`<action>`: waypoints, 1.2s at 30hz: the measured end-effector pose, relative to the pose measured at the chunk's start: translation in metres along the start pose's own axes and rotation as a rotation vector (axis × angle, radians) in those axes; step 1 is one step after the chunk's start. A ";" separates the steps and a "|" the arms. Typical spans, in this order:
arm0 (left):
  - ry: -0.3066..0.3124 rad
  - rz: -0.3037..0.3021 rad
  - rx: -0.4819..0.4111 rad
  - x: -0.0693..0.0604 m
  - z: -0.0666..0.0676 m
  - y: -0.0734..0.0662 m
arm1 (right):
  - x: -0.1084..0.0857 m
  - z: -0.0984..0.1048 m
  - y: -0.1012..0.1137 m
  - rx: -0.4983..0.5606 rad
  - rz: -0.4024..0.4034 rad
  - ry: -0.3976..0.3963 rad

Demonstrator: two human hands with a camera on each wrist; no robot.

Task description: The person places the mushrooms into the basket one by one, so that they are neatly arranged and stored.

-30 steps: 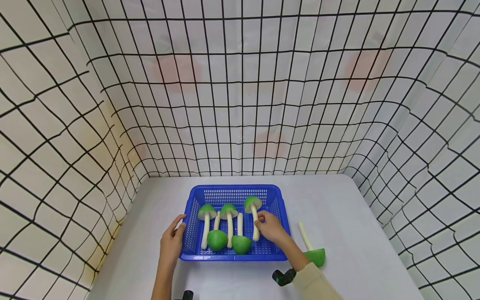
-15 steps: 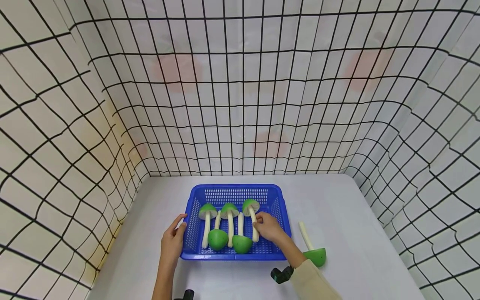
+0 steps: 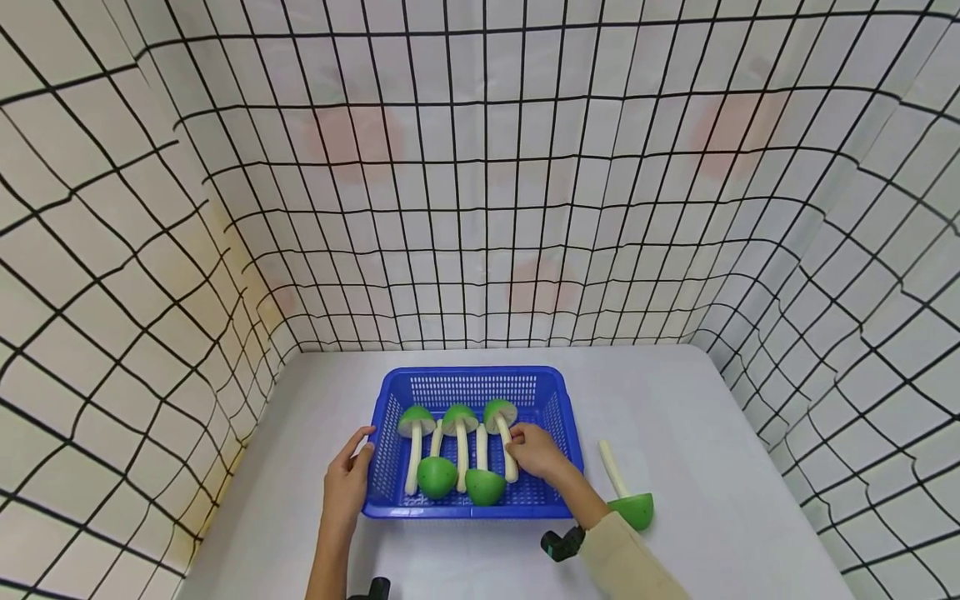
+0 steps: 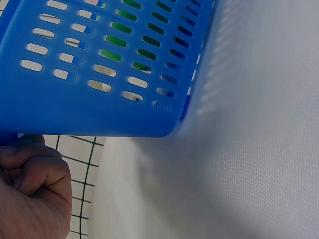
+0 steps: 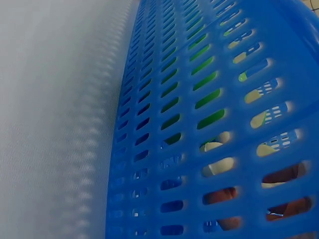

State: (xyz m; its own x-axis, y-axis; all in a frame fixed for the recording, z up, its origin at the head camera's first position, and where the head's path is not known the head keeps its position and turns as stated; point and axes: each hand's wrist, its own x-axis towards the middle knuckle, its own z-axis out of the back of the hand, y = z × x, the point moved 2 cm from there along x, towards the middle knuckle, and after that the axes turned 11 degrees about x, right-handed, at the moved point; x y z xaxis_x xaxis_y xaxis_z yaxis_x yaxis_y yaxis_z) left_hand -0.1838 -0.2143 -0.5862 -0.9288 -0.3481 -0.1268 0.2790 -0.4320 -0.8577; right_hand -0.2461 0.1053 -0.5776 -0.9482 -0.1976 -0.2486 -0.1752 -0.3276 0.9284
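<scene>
A blue plastic basket [image 3: 420,512] with slotted sides sits on the table, with several green-capped, white-stemmed model mushrooms lying in a row inside. My left hand [image 3: 345,483] grips the basket's left rim; the left wrist view shows that hand [image 4: 37,186] with curled fingers beside the rim. Inside the basket at the right, my right hand [image 3: 538,452] pinches the stem of a mushroom [image 3: 499,415] whose cap points away from me. In the right wrist view, the basket wall [image 5: 249,149] mostly covers the fingers. Another mushroom [image 3: 633,510] lies outside, partly behind my right forearm.
The white tabletop [image 3: 720,467] extends on both sides of the basket. White walls with black grid netting [image 3: 480,208] enclose the back and sides. Black devices [image 3: 562,546] are worn at the wrists.
The mushroom in my right hand has shifted slightly left and its cap has come down in line with the others. The left hand still holds the rim.
</scene>
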 end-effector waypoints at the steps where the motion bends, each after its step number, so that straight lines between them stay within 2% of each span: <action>1: 0.000 0.003 -0.001 0.000 0.000 0.000 | 0.001 0.000 -0.001 -0.014 0.003 -0.006; 7: 0.007 0.017 -0.005 -0.002 0.000 0.000 | 0.005 -0.001 -0.005 -0.173 0.052 -0.007; 9: 0.009 0.019 -0.006 -0.002 0.000 0.000 | 0.006 -0.001 -0.006 -0.198 0.066 -0.003; 17: 0.003 0.012 -0.012 -0.001 -0.001 0.001 | 0.002 0.001 -0.006 -0.154 0.062 -0.020; 24: -0.011 -0.005 -0.004 0.000 -0.001 0.000 | 0.001 0.003 -0.006 -0.192 0.036 -0.004; 31: 0.002 -0.007 0.004 0.000 -0.002 -0.002 | -0.003 0.006 -0.003 -0.190 0.004 -0.004; 34: 0.004 -0.004 0.012 -0.001 0.000 -0.002 | -0.008 0.009 0.004 -0.219 0.015 -0.029; 36: 0.002 0.002 0.019 -0.001 0.001 -0.002 | -0.012 0.013 0.010 -0.237 0.053 -0.046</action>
State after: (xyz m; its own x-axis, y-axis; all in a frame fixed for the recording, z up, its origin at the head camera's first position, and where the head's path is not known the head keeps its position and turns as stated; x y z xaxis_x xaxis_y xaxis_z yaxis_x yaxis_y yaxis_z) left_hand -0.1831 -0.2139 -0.5840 -0.9288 -0.3472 -0.1293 0.2851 -0.4472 -0.8478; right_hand -0.2396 0.1162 -0.5617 -0.9664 -0.1797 -0.1836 -0.0632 -0.5266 0.8478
